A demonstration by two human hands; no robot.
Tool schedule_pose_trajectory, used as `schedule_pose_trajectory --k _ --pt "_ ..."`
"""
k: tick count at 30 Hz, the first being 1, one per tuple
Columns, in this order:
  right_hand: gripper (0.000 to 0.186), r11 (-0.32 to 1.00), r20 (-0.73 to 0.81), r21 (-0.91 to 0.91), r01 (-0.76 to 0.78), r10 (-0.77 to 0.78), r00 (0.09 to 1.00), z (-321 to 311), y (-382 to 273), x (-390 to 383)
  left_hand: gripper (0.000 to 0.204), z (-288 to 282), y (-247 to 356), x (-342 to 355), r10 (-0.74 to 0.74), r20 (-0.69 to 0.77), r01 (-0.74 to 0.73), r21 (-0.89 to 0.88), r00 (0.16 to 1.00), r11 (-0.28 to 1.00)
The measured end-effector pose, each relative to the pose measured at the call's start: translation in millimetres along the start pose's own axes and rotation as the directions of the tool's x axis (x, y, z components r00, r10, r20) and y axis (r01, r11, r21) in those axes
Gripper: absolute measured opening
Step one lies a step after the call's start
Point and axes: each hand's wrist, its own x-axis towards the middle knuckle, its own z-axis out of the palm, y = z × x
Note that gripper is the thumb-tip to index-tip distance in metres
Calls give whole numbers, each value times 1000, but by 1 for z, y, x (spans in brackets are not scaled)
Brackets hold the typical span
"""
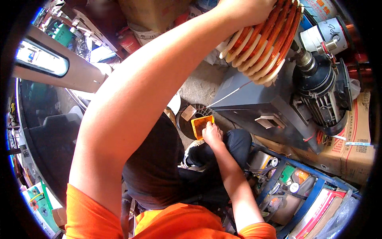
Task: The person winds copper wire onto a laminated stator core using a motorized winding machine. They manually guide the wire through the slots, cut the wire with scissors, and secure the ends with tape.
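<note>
My left arm stretches up across the view to a copper wire coil (264, 42) with white sleeved loops along its lower side. There my left hand (250, 8) grips the coil's upper left side; the top edge of the view cuts off part of the fingers. Lower down, my right hand (212, 133) is closed on the rim of a small yellow box (195, 128), dark inside. A round black reel (184, 127) lies under and beside this box, with a tan card (188, 113) on it. From near the reel a thin pale strand (229, 95) runs up towards the coil.
Right of the coil stands a dark motor (322, 89) with a shaft, over a grey metal cabinet (248, 97). Cardboard boxes (358, 131) sit behind it. A blue-framed rack (314, 195) of loose parts is at the lower right, and a dark rounded panel (43, 131) at the left.
</note>
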Motion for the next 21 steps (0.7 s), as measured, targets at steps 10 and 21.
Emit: schedule_pose_trajectory --k 10,21 --pt "18 970 -193 238 43 4 981 3 8 4 32 4 -4 0 -10 -3 10 -11 1000 1000" --pt "14 501 134 846 -181 128 983 -11 20 -3 31 0 -1 -1 -9 -12 10 44 1000 999"
